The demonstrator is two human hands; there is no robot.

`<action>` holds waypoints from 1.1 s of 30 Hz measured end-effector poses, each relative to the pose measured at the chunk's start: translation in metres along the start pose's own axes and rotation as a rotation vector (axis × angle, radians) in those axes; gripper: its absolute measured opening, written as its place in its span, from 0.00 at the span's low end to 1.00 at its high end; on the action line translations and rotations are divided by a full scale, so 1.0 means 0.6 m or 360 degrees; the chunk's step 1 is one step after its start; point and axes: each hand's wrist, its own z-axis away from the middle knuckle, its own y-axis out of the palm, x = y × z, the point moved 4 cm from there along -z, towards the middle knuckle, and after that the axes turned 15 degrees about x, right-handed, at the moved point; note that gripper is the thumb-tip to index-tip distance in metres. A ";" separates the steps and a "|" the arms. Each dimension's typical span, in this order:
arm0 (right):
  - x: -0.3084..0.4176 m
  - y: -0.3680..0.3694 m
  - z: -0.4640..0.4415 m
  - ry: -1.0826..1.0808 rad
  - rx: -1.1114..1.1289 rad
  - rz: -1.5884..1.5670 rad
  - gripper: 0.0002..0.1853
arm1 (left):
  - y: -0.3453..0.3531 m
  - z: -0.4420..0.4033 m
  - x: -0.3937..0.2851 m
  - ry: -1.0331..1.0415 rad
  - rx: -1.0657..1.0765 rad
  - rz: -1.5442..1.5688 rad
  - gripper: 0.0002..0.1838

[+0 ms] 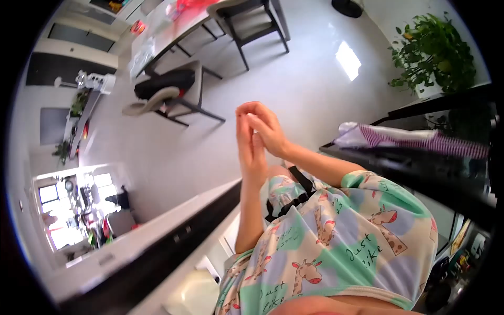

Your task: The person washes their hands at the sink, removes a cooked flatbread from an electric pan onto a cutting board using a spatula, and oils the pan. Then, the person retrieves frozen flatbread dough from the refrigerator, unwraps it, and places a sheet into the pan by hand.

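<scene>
Both my hands are raised together in front of my body, above the pale floor. My left hand (pixel 250 152) points away from me, its fingers straight and close together. From the right, my right hand (pixel 269 130) meets it, fingers loosely curved over my left fingertips. The hands touch near the fingertips, with a small hollow between the palms. I see no object in either hand; the inner palms are partly hidden. Below the hands is my giraffe-print top (pixel 325 241), and a black strap (pixel 302 181) lies near my lap.
A black cabinet (pixel 420 168) at my right bears a purple-striped cloth (pixel 399 137). A long dark-topped ledge (pixel 157 249) runs along my left. Ahead stand a chair with a black bag (pixel 168 84), another chair (pixel 247 23) and a table (pixel 152 44). A leafy plant (pixel 436 52) is far right.
</scene>
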 end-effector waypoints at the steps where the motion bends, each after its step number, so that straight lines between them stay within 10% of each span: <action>1: 0.012 -0.020 -0.049 -0.0015 -0.0021 0.0047 0.16 | -0.027 -0.049 0.010 -0.0131 0.0049 0.0052 0.27; 18: 0.090 -0.576 -0.367 0.0000 -0.1074 0.0096 0.22 | 0.040 -0.852 0.153 -0.0098 0.1579 -0.0106 0.41; 33: 0.390 -1.233 -1.011 0.0207 -0.0118 0.0363 0.25 | 0.280 -1.656 0.187 -0.0129 0.0798 0.0422 0.39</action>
